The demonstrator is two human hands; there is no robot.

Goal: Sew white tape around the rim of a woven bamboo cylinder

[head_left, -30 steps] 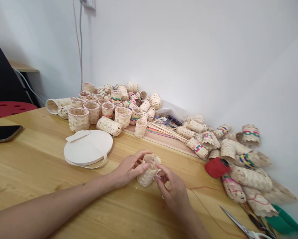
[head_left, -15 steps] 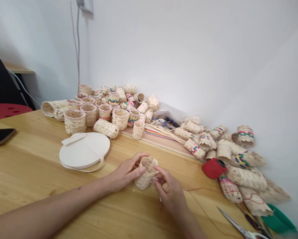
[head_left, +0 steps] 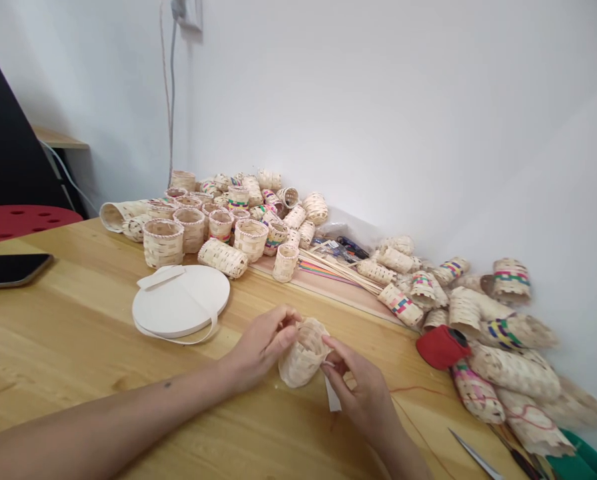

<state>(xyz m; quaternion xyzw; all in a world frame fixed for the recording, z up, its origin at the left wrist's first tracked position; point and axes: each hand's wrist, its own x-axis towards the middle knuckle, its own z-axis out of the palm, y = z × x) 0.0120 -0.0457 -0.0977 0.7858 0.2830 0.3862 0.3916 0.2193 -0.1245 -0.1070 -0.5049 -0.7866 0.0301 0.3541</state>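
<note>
A small, pale woven bamboo basket (head_left: 298,363) stands slightly tilted on the table, its open mouth up. At its left rim, the bent fingers and thumb of my left hand (head_left: 268,343) are closed on the edge. My right hand (head_left: 361,387) pinches the right side of the rim between thumb and fingers. From under the right hand hangs a flat white strip (head_left: 333,395); its upper end is hidden by the fingers. Left of the basket lies a flat roll of white tape (head_left: 183,303) with a loose end.
Several woven baskets (head_left: 163,243) crowd the back, and more lie in a heap (head_left: 513,370) at right. Nearby are a red thread spool (head_left: 442,347), scissors (head_left: 473,453), thin bamboo strips (head_left: 341,270) and a green roll (head_left: 583,457). A phone (head_left: 11,270) lies at far left.
The view has shifted, moving everything rightward in the picture. My left fingers have drawn in at the rim. More of the white strip shows below my right hand.
</note>
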